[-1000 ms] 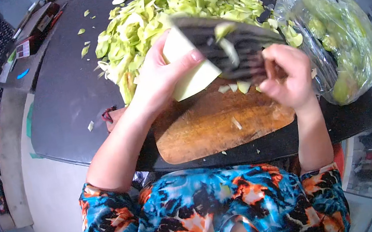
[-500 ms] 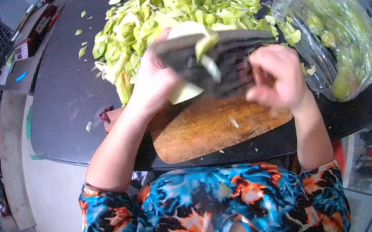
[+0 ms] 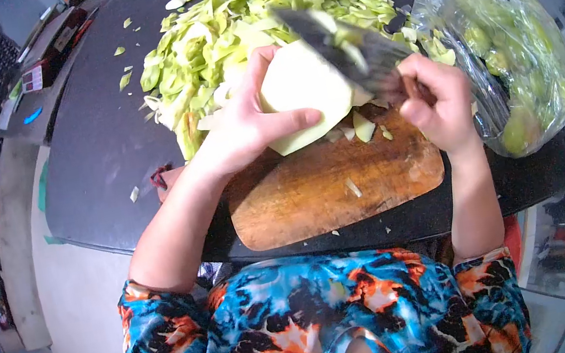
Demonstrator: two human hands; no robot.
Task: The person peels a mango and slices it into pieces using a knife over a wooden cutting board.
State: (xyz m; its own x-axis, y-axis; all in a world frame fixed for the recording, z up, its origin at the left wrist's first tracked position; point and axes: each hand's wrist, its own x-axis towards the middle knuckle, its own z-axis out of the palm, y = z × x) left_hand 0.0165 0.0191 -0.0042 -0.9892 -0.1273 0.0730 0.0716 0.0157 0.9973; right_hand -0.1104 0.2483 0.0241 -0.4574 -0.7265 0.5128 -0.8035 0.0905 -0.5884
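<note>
Head view, now vs. half a second earlier: broad dark-bladed knife [image 3: 343,46] has swung, its tip now higher and farther right; the pale face of the peeled vegetable [image 3: 302,91], largely hidden behind the blade before, is exposed. Right hand [image 3: 438,102] has shifted slightly outward with it. Left forearm roughly unchanged.

Grip, left hand [image 3: 248,130]: thumb laid across the near face of the vegetable, fingers behind its far side, so the piece is pinched between them. Grip, right hand: fingers curled closed about the knife handle (handle mostly covered, and blurred besides).

Position of vegetable: between the two hands, over the far edge of the wooden cutting board [image 3: 324,203], tilted, with its smooth pale face turned up toward the viewer. Contact with the board: cannot tell. Blade lies along its upper right side; whether edge meets flesh cannot be told owing to motion blur. Pale green bits cling to the blade.

Surroundings: a few pale scraps [image 3: 364,127] on the board just below the blade, one sliver [image 3: 352,188] nearer the wearer. Large heap of green peelings [image 3: 234,20] beyond the hands on the dark table [image 3: 93,163]. Clear plastic bag [image 3: 533,22] at right, green produce inside. Dark red cord [image 3: 161,176] by the board's left end.
</note>
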